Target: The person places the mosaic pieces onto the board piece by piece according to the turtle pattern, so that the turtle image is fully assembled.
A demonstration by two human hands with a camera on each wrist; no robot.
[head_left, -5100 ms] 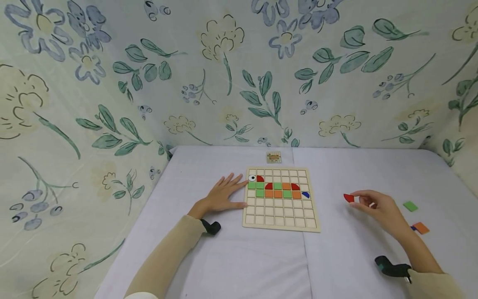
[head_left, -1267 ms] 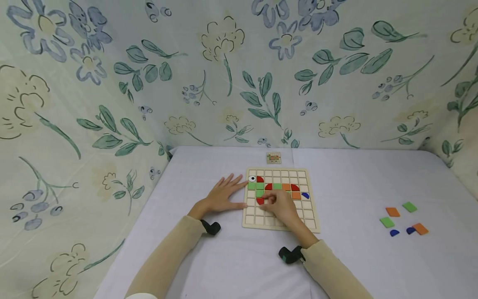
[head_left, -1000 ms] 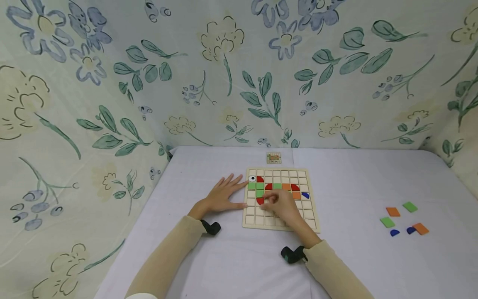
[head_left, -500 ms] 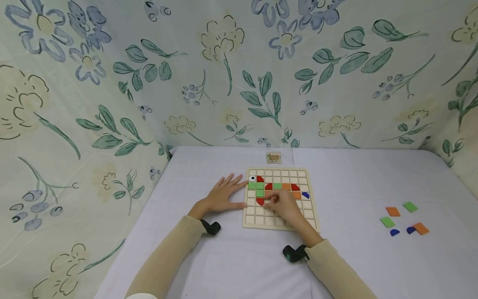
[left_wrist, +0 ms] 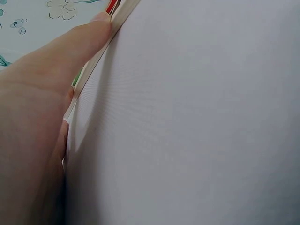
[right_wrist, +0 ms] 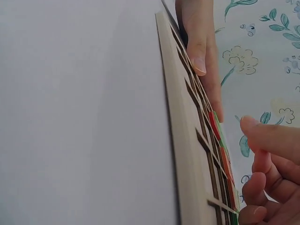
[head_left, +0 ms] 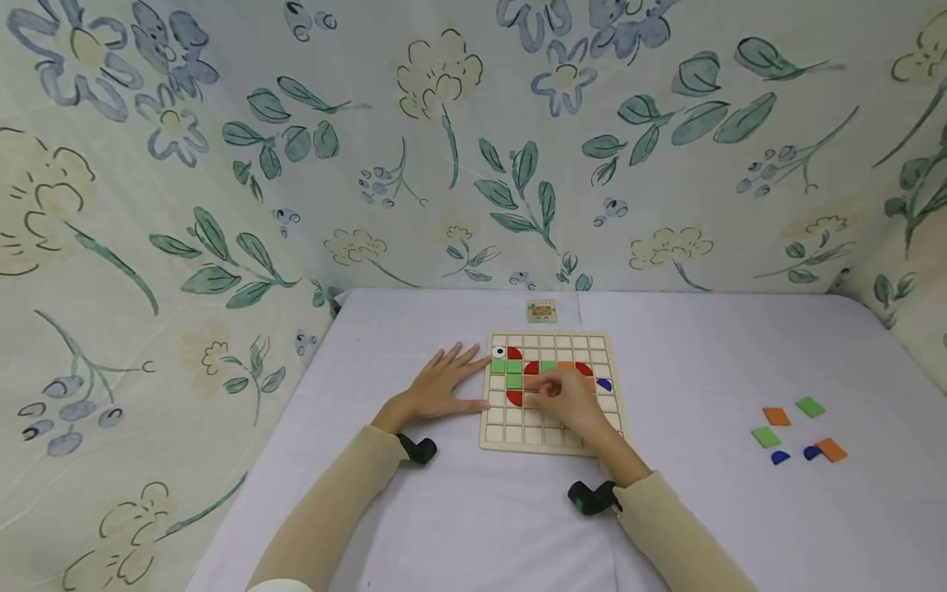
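left hand [head_left: 442, 390] spread, touching the board [head_left: 547, 433] at left; right hand [head_left: 571, 404] empty, thumb and forefinger parted. i judge loose tiles [head_left: 765, 437] light, stiff; pinch edges.

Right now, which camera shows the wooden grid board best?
The head view: looking down, it shows most of the wooden grid board, though the right hand covers some. The right wrist view catches it almost edge-on; the left wrist's, only a strip beside the left hand.

Floral-print fabric [head_left: 459, 214] is screening the back and sides of a white-clothed table [head_left: 466, 518], and black wrist-worn cameras [head_left: 422, 450] are suggesting a makeshift recording booth; the room beyond is lying hidden.
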